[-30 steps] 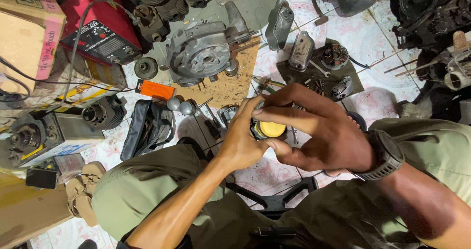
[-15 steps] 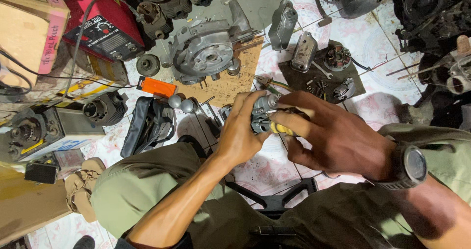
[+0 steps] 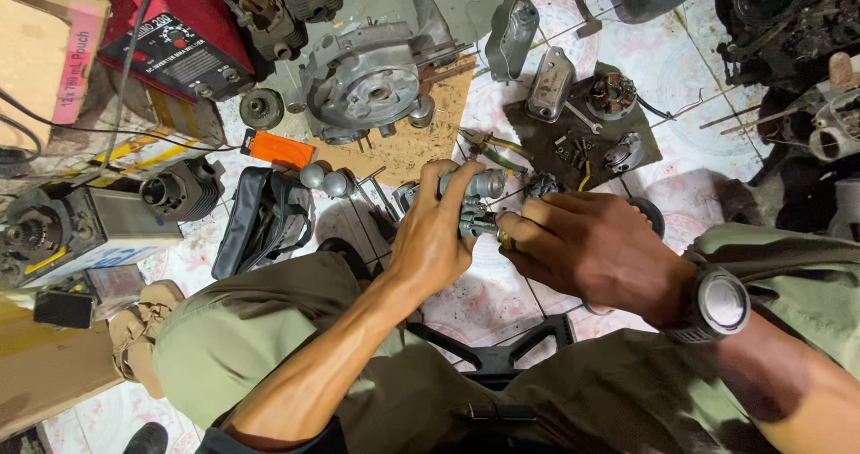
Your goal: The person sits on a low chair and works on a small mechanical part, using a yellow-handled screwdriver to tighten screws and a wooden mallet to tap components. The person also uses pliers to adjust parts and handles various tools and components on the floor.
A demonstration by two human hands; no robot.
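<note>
Above the person's knees, over the patterned tile floor (image 3: pixel 681 78), both hands were closed around a small grey cast-metal engine part with a cylindrical barrel (image 3: pixel 479 199). The left hand (image 3: pixel 434 239) wrapped it from the near side, thumb laid along the barrel and fingers curled underneath, so the part sat firmly in that grip. The right hand (image 3: pixel 596 244) was pinched shut at the part's right end, fingertips closed on something small with a glint of yellow (too hidden to name). A dark wristwatch (image 3: pixel 717 304) sat on the right wrist.

Such a casting would likely feel dense for its size, rigid, and possibly slick with oil, with small protruding fittings that could bend or snag. The body, rather than those fittings, looked the safest place to take hold, as the left hand did.

Farther off on the floor lay a large silver engine casing (image 3: pixel 367 82) on a cork-brown board (image 3: pixel 421 141), an orange rectangular tool handle (image 3: pixel 279 149) and a red welding machine (image 3: pixel 179 33).
</note>
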